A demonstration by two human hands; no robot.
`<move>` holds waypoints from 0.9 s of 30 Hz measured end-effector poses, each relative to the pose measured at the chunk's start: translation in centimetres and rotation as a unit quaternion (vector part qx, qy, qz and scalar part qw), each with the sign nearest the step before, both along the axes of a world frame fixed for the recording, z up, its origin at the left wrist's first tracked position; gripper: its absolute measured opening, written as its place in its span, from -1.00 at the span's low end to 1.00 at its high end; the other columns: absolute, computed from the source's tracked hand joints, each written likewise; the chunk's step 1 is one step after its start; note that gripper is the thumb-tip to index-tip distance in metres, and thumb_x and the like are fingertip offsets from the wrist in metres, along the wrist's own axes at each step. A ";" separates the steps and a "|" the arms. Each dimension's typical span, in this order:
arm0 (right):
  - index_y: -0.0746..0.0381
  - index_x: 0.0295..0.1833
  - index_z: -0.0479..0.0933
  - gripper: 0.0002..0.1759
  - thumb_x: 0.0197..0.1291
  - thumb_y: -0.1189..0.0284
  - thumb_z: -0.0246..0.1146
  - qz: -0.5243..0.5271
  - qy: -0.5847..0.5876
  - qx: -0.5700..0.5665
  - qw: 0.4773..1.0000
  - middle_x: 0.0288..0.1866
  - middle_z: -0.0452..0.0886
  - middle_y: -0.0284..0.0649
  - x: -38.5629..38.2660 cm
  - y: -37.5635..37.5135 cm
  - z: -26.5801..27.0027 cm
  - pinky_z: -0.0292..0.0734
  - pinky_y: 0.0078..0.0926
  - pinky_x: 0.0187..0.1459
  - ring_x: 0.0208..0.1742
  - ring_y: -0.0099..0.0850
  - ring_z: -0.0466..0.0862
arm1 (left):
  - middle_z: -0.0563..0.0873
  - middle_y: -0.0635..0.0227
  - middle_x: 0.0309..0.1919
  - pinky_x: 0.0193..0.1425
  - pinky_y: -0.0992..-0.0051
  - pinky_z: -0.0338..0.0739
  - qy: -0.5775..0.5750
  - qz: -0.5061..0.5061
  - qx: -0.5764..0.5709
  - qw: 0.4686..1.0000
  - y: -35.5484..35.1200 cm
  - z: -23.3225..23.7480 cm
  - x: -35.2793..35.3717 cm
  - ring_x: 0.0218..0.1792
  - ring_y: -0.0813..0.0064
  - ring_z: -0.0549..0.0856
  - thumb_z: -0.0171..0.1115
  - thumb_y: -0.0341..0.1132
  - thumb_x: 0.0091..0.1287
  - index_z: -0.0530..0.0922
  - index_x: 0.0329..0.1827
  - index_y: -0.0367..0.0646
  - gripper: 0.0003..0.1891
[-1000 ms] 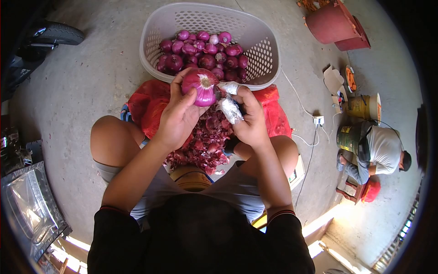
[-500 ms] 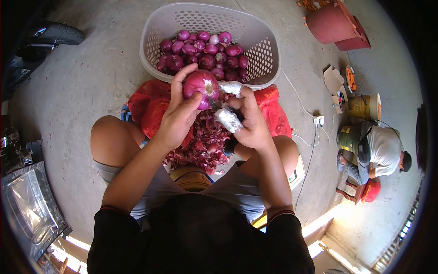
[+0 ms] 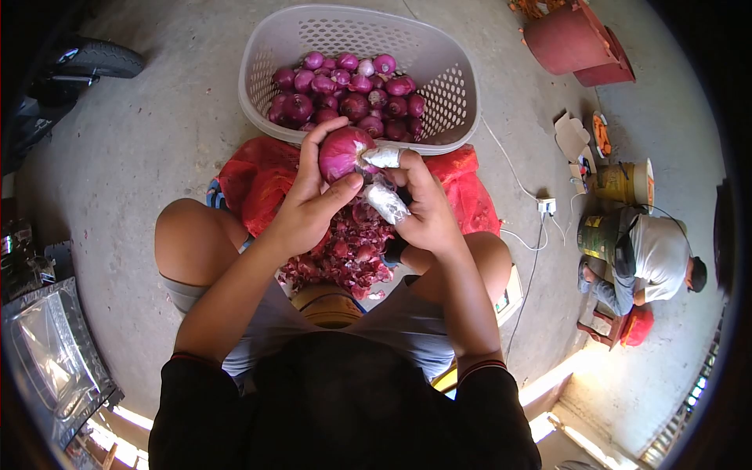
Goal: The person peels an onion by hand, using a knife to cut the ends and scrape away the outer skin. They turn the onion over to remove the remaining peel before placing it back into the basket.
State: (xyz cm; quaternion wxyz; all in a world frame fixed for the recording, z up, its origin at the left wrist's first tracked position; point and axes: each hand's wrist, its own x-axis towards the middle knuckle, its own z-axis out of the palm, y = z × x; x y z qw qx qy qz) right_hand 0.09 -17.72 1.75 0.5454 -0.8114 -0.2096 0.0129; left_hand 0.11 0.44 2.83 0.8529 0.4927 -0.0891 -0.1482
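My left hand (image 3: pixel 309 200) is wrapped around a large red onion (image 3: pixel 341 153), its fingers behind and thumb in front. White wrapping covers the thumb and index finger of my right hand (image 3: pixel 423 204). The wrapped index fingertip touches the onion's pale end, and the thumb sits just below. Between these two fingers is something small and dark that I cannot make out. Under my hands lies a heap of onion skins (image 3: pixel 352 254) on a red mesh sack (image 3: pixel 254 184). Just beyond stands a grey plastic basket (image 3: pixel 270 59) with many red onions (image 3: pixel 354 106) in it.
A bucket (image 3: pixel 325 305) is between my knees. To the right are a power adapter (image 3: pixel 546 206) with cables, an open cardboard box (image 3: pixel 573 141), a yellow bucket (image 3: pixel 627 184) and a seated person (image 3: pixel 658 254). A wheel (image 3: pixel 110 59) is at the upper left.
The onion has turned and shifted slightly in my left hand. My right index finger has moved left onto its pale end, and the thumb has come closer too.
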 end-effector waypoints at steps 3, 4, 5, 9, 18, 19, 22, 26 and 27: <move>0.13 0.11 0.34 -0.47 -0.02 0.51 0.30 0.002 -0.002 0.007 1.000 -0.49 0.48 -0.17 0.0 0.0 0.4 0.40 -0.35 -0.38 -0.47 -0.15 0.55 | 0.39 0.28 0.15 0.23 0.55 0.30 -0.030 0.001 0.035 0.999 0.0 0.1 -0.1 0.12 0.57 0.41 0.09 -0.48 0.37 0.00 0.43 -0.09 -0.37; 0.13 0.11 0.34 -0.48 -0.02 0.51 0.30 0.002 0.002 0.007 1.000 -0.48 0.48 -0.17 -0.1 0.0 0.5 0.40 -0.35 -0.38 -0.47 -0.15 0.55 | 0.39 0.29 0.14 0.23 0.55 0.30 -0.035 -0.001 0.042 0.998 0.1 0.1 -0.1 0.11 0.58 0.42 0.09 -0.48 0.37 0.01 0.43 -0.10 -0.37; 0.13 0.10 0.35 -0.49 -0.02 0.50 0.31 0.004 0.006 0.006 1.000 -0.48 0.49 -0.17 -0.1 -0.1 0.6 0.40 -0.35 -0.38 -0.46 -0.15 0.55 | 0.39 0.29 0.14 0.23 0.56 0.31 -0.041 -0.002 0.050 0.998 0.1 0.1 -0.1 0.11 0.58 0.42 0.09 -0.48 0.37 0.02 0.43 -0.10 -0.38; 0.14 0.09 0.34 -0.48 -0.04 0.50 0.31 0.006 -0.007 -0.024 1.000 -0.46 0.51 -0.15 -0.1 -0.1 1.0 0.42 -0.31 -0.37 -0.42 -0.10 0.59 | 0.40 0.30 0.12 0.22 0.56 0.32 -0.037 -0.003 0.048 0.998 0.2 0.1 -0.1 0.09 0.59 0.43 0.09 -0.48 0.37 0.05 0.42 -0.12 -0.40; 0.21 0.08 0.30 -0.45 -0.09 0.54 0.29 0.041 0.000 -0.048 0.998 -0.41 0.56 -0.04 -0.1 -0.5 1.2 0.46 -0.28 -0.35 -0.36 0.01 0.62 | 0.42 0.25 0.13 0.29 0.48 0.26 -0.022 -0.013 0.089 0.996 0.5 0.3 -0.2 0.15 0.52 0.43 0.06 -0.49 0.28 0.13 0.39 -0.22 -0.41; 0.22 0.08 0.30 -0.45 -0.09 0.55 0.29 0.044 0.007 -0.043 0.998 -0.39 0.57 -0.03 -0.1 -0.5 1.1 0.47 -0.28 -0.34 -0.35 0.01 0.63 | 0.43 0.26 0.12 0.29 0.49 0.27 -0.023 -0.012 0.094 0.995 0.5 0.3 -0.2 0.14 0.53 0.43 0.06 -0.49 0.27 0.14 0.38 -0.22 -0.42; 0.22 0.08 0.29 -0.45 -0.09 0.56 0.28 0.032 -0.002 -0.049 0.998 -0.37 0.58 -0.01 -0.3 -0.1 1.2 0.48 -0.25 -0.33 -0.32 0.03 0.63 | 0.46 0.31 0.02 0.08 0.59 0.37 -0.034 0.007 0.090 0.995 0.3 0.0 -0.3 -0.04 0.63 0.46 0.07 -0.56 0.28 0.17 0.35 -0.16 -0.44; 0.22 0.09 0.29 -0.44 -0.10 0.57 0.26 0.008 -0.003 -0.044 0.999 -0.34 0.60 0.00 -0.6 0.7 1.0 0.49 -0.21 -0.31 -0.28 0.05 0.63 | 0.47 0.32 -0.04 0.01 0.61 0.42 -0.080 0.073 0.116 0.987 -0.1 -0.3 -0.3 -0.11 0.65 0.47 0.07 -0.61 0.27 0.19 0.32 -0.15 -0.46; 0.22 0.10 0.29 -0.44 -0.10 0.57 0.26 0.004 -0.005 -0.044 0.999 -0.35 0.59 0.00 -0.6 0.9 0.8 0.48 -0.20 -0.32 -0.29 0.05 0.63 | 0.48 0.32 -0.05 0.02 0.60 0.42 -0.075 0.085 0.116 0.987 -0.3 -0.4 -0.3 -0.10 0.64 0.48 0.07 -0.61 0.26 0.20 0.31 -0.16 -0.46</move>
